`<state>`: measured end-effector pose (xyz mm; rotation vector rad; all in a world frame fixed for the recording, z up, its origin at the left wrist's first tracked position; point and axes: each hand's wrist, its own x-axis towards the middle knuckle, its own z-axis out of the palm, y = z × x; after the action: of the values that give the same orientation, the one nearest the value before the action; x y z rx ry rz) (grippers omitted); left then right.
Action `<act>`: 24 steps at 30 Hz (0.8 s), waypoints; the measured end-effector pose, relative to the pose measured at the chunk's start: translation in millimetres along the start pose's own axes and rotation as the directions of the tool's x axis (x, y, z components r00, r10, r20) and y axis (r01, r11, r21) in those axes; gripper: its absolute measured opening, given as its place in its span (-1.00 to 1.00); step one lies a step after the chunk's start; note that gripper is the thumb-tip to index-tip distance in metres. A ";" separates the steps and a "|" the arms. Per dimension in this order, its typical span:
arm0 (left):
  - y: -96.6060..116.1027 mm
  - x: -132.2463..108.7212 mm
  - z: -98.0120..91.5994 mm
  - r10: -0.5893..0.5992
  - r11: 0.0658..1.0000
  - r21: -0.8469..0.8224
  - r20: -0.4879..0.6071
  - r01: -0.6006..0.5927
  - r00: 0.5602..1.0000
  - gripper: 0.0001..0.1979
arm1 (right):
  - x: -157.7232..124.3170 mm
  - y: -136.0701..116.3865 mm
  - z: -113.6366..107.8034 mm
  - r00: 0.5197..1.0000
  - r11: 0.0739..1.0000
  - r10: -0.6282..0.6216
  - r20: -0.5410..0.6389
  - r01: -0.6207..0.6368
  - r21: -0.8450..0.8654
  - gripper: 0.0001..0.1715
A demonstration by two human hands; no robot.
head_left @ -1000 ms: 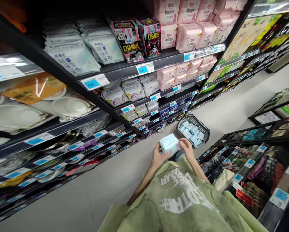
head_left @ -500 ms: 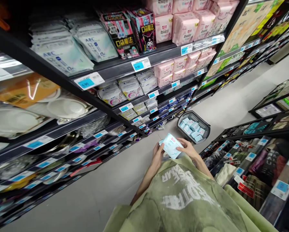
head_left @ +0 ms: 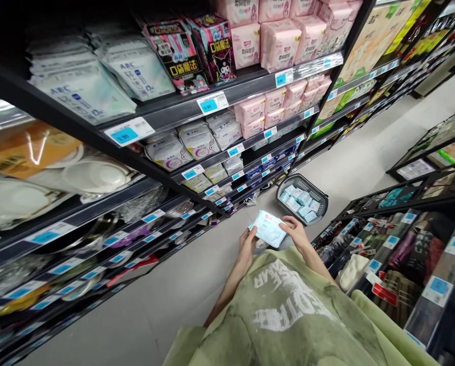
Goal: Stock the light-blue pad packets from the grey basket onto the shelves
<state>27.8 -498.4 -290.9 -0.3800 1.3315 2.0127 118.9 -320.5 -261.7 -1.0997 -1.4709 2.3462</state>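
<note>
Between my two hands is a light-blue packet of sanitary pads, held in front of my shirt with its printed face up. My left hand grips its left edge, thumb on top. The upper right edge is pinched by my right hand. Just beyond the hands, a dark grey shopping basket stands on the floor with several similar light-blue packets in it.
Along the left runs a tall shelf with ABC packets, pink packets and white plates. A lower rack with folded socks or cloth goods borders the right. Grey floor lies between them.
The packet has turned a little in my hands and its right side sits slightly higher. My view has shifted slightly, so the shelves appear further left. Both hands keep their hold.
</note>
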 end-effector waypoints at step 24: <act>-13.6 12.1 -28.9 0.298 0.866 0.369 0.164 -0.339 0.940 -0.24 | 3.1 35.8 -8.3 0.998 0.998 0.059 0.013 -0.059 -0.013 -0.25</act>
<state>24.8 -516.3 -319.9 0.1392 1.7773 1.9210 130.5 -331.0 -295.0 -1.1482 -1.4793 2.3910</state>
